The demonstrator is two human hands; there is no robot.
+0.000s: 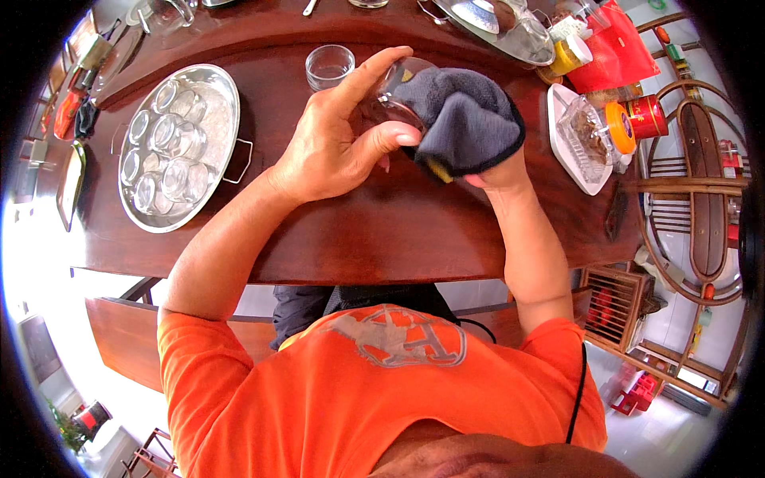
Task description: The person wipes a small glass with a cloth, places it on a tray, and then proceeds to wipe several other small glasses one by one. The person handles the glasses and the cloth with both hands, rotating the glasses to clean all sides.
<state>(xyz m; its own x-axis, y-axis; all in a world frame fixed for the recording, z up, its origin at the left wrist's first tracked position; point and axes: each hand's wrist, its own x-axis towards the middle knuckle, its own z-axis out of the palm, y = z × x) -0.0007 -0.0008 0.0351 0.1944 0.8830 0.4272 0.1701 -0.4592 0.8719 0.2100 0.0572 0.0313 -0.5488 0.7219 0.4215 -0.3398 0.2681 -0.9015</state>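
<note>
My left hand [334, 137] grips a clear glass cup [391, 98] by its near and far sides, above the dark red wooden table [370, 239]. A dark grey cloth [460, 116] covers most of my right hand [502, 170] and lies against the cup's right side; the fingers under the cloth are hidden. Just behind my left hand a small clear glass cup [330, 67] stands on the table. To the left, an oval metal tray [226, 113] with wire handles holds several small glass cups [173, 134].
At the right, a white dish [588, 179] holds a glass ashtray [580, 128], near an orange-lidded jar [620, 127] and a red tin [645, 116]. Another metal tray [532, 51] with a patterned bowl stands at the back. A glass pitcher [164, 15] is far left.
</note>
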